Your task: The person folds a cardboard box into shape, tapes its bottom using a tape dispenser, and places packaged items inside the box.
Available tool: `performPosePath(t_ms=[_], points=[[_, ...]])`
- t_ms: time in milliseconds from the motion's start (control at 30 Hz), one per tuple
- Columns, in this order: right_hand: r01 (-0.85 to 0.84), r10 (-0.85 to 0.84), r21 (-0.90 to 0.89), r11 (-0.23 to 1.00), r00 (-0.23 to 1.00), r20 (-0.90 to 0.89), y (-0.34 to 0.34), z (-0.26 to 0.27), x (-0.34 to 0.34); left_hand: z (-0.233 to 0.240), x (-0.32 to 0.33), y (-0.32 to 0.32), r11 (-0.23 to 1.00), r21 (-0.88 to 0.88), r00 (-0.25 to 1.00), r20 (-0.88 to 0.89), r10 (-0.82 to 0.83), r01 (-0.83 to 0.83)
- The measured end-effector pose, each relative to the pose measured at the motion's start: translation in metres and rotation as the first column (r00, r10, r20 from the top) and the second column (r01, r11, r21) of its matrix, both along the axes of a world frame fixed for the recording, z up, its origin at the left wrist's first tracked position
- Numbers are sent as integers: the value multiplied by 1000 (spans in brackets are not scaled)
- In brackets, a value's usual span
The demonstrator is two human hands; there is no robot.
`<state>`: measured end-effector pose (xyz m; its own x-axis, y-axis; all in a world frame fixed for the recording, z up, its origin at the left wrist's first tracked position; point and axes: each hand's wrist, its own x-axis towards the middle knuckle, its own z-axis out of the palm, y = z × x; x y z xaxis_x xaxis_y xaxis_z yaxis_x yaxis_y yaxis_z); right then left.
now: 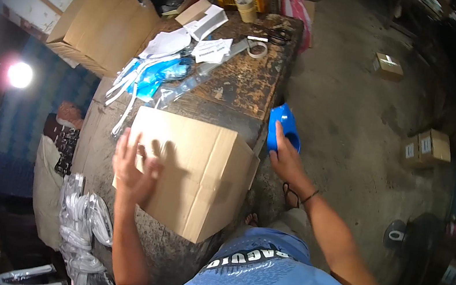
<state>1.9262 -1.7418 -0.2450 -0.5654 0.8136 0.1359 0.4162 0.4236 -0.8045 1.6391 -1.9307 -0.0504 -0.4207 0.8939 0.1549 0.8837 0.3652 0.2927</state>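
Observation:
A closed cardboard box [190, 163] sits on the worn wooden table [245, 83] in front of me. My left hand [137, 169] is at the far left of its top face, fingers spread and somewhat blurred; whether it touches the cardboard I cannot tell. My right hand [286, 159] holds a blue plastic tool [280, 126], which looks like a tape dispenser, beyond the table's right edge and apart from the box. Behind the box lie blue plastic packaging [154, 77], white straps [124, 88] and printed paper [212, 50].
A large cardboard box [101, 19] stands at the back left. A tape roll [257, 50], black scissors [279, 36] and a cup [246, 9] are at the table's far end. Wrapped bundles [82, 227] lie left. Small cartons [388, 66] are on the floor at right.

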Motion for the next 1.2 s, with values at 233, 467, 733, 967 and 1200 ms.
performPosePath(t_ms=[233, 467, 733, 967, 1200], points=[[-412, 322, 387, 825, 905, 279, 127, -25, -96, -15, -7, -33, 824, -220, 847, -12, 532, -521], [-466, 268, 568, 679, 877, 398, 179, -58, -141, -13, 33, -78, 452, -163, 457, 6, 889, -877], [-690, 313, -497, 526, 701, -641, 5, 97, -128, -22, 13, -79, 444, -154, 452, -19, 892, -883], [-522, 289, -716, 464, 853, -434, 2, 15, -143, -24, 3, -58, 484, -153, 498, -68, 865, -862], [-593, 271, -582, 556, 792, -547, 1, 55, -158, -19, 2, -59, 460, -193, 480, -67, 875, -867]])
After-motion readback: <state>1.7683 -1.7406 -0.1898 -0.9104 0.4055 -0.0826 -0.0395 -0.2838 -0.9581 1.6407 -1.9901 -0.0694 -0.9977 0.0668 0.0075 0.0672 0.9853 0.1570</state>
